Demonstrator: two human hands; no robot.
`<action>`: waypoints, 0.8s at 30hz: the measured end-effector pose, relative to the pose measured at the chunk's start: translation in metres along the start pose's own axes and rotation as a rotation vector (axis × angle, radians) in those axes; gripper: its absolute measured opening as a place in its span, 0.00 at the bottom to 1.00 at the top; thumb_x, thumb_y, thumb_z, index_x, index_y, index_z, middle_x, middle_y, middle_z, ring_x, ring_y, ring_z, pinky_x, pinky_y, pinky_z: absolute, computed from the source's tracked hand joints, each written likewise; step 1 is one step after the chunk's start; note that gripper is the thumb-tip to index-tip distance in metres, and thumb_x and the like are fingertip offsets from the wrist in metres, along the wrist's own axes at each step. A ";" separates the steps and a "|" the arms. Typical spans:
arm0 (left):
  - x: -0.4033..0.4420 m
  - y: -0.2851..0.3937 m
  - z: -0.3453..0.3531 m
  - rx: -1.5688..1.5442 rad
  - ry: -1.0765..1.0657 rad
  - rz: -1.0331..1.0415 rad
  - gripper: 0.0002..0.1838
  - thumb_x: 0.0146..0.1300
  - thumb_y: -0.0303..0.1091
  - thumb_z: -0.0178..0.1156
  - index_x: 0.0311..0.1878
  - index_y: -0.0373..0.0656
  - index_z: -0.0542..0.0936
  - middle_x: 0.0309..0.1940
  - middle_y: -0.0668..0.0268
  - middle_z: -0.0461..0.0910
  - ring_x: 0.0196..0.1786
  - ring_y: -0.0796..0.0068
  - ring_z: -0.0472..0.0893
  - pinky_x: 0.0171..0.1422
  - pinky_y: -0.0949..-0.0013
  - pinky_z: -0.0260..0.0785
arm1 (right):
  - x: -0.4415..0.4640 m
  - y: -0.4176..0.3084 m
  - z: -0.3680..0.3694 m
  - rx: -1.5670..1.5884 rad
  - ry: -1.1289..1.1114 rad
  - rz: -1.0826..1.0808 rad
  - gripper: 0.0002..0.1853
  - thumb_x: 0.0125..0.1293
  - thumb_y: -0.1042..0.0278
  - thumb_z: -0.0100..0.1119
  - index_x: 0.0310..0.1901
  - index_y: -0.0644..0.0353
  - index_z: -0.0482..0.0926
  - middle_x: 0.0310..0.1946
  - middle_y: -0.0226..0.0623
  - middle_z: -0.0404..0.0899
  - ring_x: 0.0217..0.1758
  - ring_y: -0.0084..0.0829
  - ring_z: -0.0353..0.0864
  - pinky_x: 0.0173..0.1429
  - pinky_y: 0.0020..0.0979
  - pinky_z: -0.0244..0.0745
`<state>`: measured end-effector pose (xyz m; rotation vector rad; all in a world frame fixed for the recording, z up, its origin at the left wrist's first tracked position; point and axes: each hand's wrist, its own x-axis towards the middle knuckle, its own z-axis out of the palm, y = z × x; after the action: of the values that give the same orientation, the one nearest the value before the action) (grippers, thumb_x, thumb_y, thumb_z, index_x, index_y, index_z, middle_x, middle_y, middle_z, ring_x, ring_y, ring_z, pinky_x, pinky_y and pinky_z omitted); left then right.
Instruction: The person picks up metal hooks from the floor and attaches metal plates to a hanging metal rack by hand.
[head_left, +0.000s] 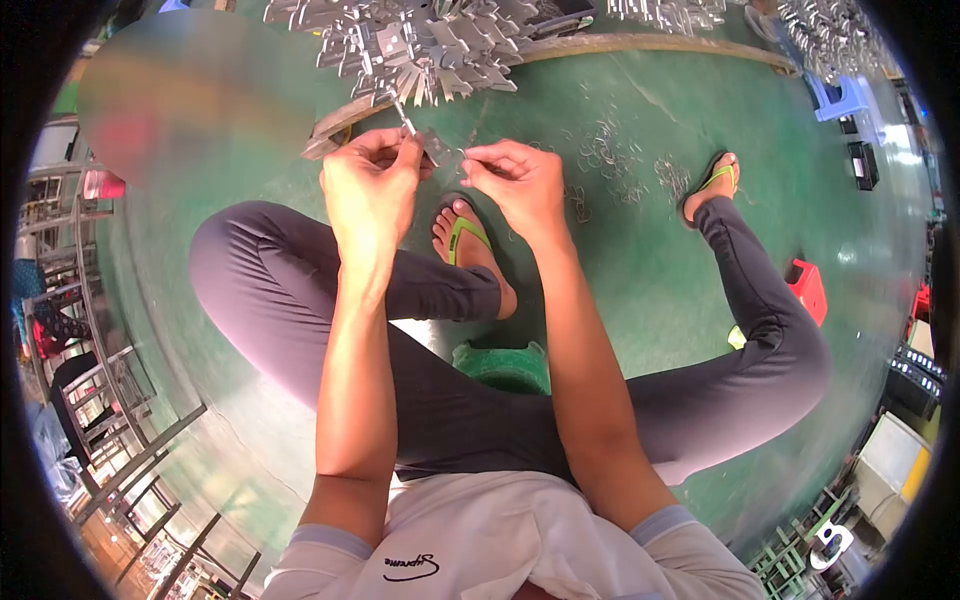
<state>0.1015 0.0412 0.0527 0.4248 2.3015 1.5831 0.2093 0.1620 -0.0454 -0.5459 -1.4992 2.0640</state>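
My left hand (370, 185) pinches a small silver metal bracket (435, 147) between thumb and fingers, close to the hanging parts. My right hand (520, 180) is closed in a pinch beside it, on a thin metal wire hook (461, 152) whose tip points at the bracket. Whether the hook touches the bracket is too small to tell. Just above my left hand, a narrow metal strip (402, 112) reaches up to a dense cluster of silver metal brackets (430, 50).
Loose wire hooks (612, 155) lie scattered on the green floor (640, 270). A curved wooden edge (650, 42) runs below the metal parts. I sit on a green stool (503, 364). A red stool (808, 290) and a blue stool (838, 98) stand right; metal racks (95, 290) stand left.
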 end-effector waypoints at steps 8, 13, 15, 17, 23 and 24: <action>0.000 -0.006 0.005 -0.014 -0.010 0.054 0.11 0.72 0.31 0.66 0.42 0.29 0.86 0.31 0.60 0.88 0.33 0.75 0.87 0.41 0.72 0.82 | -0.001 -0.001 0.003 -0.082 -0.010 0.039 0.09 0.65 0.82 0.69 0.46 0.69 0.86 0.36 0.36 0.89 0.37 0.22 0.88 0.39 0.23 0.83; -0.001 -0.023 0.013 0.034 -0.033 0.076 0.13 0.70 0.32 0.64 0.48 0.28 0.86 0.33 0.62 0.88 0.38 0.75 0.87 0.46 0.71 0.81 | 0.004 0.002 0.005 -0.270 0.051 -0.208 0.08 0.62 0.82 0.70 0.43 0.70 0.87 0.35 0.38 0.88 0.36 0.23 0.88 0.39 0.23 0.83; -0.007 -0.023 0.018 0.259 -0.068 0.090 0.16 0.63 0.31 0.67 0.51 0.31 0.86 0.37 0.56 0.90 0.41 0.70 0.89 0.49 0.68 0.81 | 0.005 0.008 0.004 -0.252 0.078 -0.203 0.08 0.61 0.82 0.70 0.42 0.71 0.86 0.35 0.38 0.89 0.36 0.23 0.89 0.40 0.24 0.83; -0.006 -0.048 0.024 0.400 -0.124 0.215 0.16 0.61 0.31 0.69 0.51 0.32 0.87 0.39 0.51 0.90 0.43 0.66 0.91 0.50 0.66 0.81 | 0.005 0.011 0.003 -0.248 0.087 -0.185 0.08 0.61 0.82 0.70 0.42 0.72 0.86 0.36 0.39 0.89 0.37 0.23 0.89 0.41 0.25 0.84; -0.005 -0.057 0.050 0.315 -0.130 0.278 0.08 0.62 0.25 0.66 0.42 0.33 0.88 0.34 0.46 0.87 0.36 0.54 0.90 0.44 0.61 0.79 | 0.005 -0.002 -0.008 -0.443 0.077 -0.179 0.09 0.58 0.80 0.71 0.41 0.71 0.86 0.36 0.44 0.89 0.37 0.30 0.91 0.41 0.28 0.85; -0.005 -0.058 0.052 0.300 -0.137 0.272 0.08 0.62 0.25 0.66 0.42 0.33 0.88 0.34 0.46 0.87 0.36 0.55 0.90 0.44 0.61 0.79 | 0.004 -0.016 -0.010 -0.536 0.052 -0.191 0.10 0.57 0.79 0.72 0.41 0.71 0.86 0.35 0.45 0.88 0.36 0.32 0.91 0.41 0.29 0.85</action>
<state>0.1237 0.0629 -0.0188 0.9240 2.4597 1.2682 0.2146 0.1755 -0.0335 -0.6165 -1.9946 1.4869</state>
